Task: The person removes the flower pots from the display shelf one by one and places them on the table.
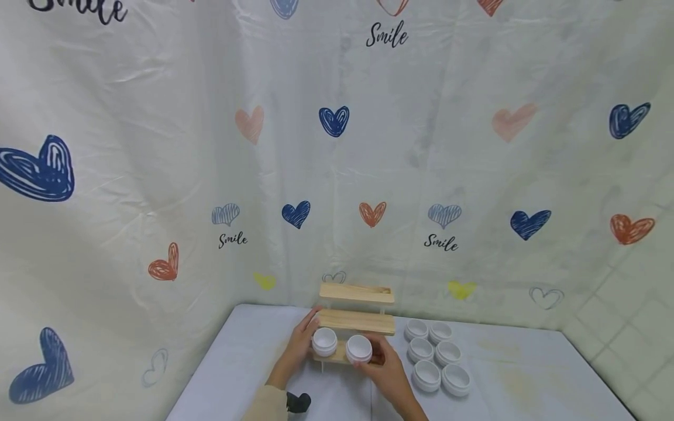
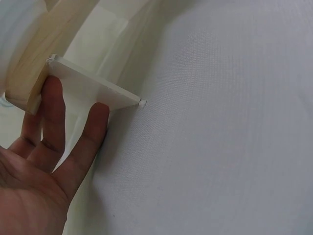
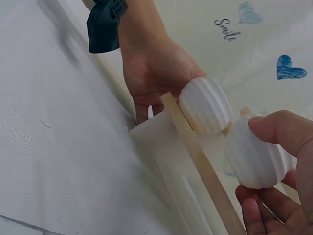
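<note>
A three-tier wooden shelf stand (image 1: 356, 320) with white side supports (image 2: 88, 85) stands against the back curtain. One white ribbed bowl (image 1: 324, 341) sits at the left of its lowest tier. My right hand (image 1: 388, 369) pinches a second white bowl (image 3: 257, 152) between thumb and fingers, at the right part of that tier; whether its base touches the wood is hidden. My left hand (image 1: 296, 349) is at the stand's left end. In the left wrist view its fingertips (image 2: 53, 90) rest against the white side support, just under the shelf board.
Several more white bowls (image 1: 426, 375) stand in two columns on the white-covered table (image 1: 516, 374), right of the stand. A dark wrist strap (image 1: 298, 402) is near my left sleeve. The heart-printed curtain (image 1: 337, 169) hangs behind the table.
</note>
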The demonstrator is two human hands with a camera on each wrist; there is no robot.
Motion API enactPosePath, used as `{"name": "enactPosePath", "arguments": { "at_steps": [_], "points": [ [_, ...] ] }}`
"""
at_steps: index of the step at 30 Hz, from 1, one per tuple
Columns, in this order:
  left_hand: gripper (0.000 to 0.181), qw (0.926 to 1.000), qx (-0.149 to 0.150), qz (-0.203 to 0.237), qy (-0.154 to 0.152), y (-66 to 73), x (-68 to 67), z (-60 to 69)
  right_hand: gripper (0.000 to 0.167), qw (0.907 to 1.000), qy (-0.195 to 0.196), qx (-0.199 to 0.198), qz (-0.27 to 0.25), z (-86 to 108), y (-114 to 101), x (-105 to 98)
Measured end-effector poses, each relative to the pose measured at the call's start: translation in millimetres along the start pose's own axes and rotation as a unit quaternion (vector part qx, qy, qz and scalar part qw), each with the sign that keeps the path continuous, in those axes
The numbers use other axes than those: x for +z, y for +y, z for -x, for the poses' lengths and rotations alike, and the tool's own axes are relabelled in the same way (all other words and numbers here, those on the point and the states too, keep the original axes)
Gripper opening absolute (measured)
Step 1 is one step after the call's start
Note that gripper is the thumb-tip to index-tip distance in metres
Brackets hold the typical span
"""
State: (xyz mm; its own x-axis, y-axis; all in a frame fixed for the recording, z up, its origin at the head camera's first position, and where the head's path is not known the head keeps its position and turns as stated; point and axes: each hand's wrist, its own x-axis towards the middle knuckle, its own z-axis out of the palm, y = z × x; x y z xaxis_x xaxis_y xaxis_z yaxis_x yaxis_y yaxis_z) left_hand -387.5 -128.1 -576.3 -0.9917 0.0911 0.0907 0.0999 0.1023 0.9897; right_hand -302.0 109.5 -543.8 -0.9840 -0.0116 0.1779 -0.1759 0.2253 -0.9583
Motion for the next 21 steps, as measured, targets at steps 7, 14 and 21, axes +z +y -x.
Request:
{"name": "enactPosePath", "arguments": {
  "at_steps": [7,14,21],
  "points": [
    [0.059,1.0,0.004,0.002,-0.001,-0.3,0.0,0.0,0.065,0.9998,0.009,-0.001,-0.02,8.7,-3.5,-2.8],
    [0.06,0.9999,0.009,0.005,-0.001,0.4,-0.9,0.9,0.063,0.9992,0.021,-0.012,-0.032,15.1,-2.6,-6.8],
    [0.06,1.0,0.007,-0.001,-0.003,0.1,-0.4,0.3,0.063,0.9995,0.019,-0.005,-0.024,19.7,-3.4,-11.0]
  ]
}}
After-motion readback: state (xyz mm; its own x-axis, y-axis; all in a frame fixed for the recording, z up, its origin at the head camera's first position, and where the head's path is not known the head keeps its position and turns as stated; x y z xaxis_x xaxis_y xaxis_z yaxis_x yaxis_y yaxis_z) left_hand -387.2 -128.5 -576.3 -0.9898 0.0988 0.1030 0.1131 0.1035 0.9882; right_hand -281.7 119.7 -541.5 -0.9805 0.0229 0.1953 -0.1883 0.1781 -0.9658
